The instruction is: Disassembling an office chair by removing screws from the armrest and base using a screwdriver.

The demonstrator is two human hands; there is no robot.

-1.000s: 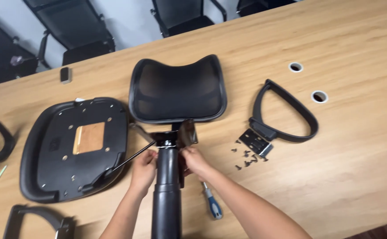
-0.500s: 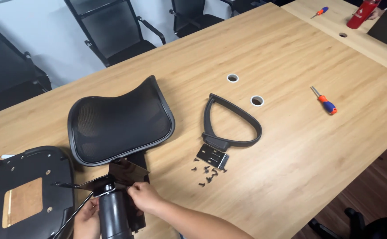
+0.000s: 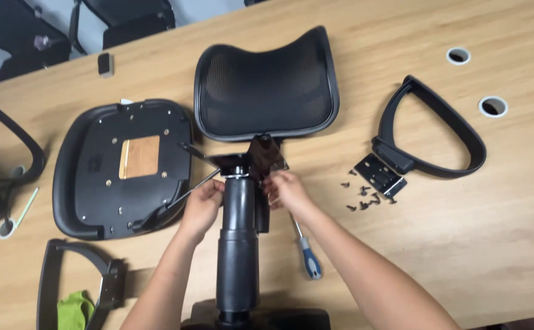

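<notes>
We are gripping the black gas-lift column (image 3: 237, 244) with our left hand (image 3: 203, 205), fingers clamped on it. Our right hand (image 3: 285, 188) is pinching the metal mechanism plate (image 3: 251, 160) below the mesh backrest (image 3: 265, 85).

Tight around the black cylindrical gas-lift column (image 3: 237, 244): left hand (image 3: 201, 205) and right hand (image 3: 286, 189) flank its top, black metal tilt mechanism plate (image 3: 248, 162) just beyond. Blocked left by upturned black plastic seat pan (image 3: 120, 166), ahead by black mesh backrest (image 3: 267, 85). Blue-handled screwdriver (image 3: 303, 247) beside right forearm. Loose black screws (image 3: 364, 195) and black loop armrest (image 3: 432, 131) toward desk's right edge. Bare wooden desk (image 3: 474, 244) at near-right corner: open passage.
</notes>
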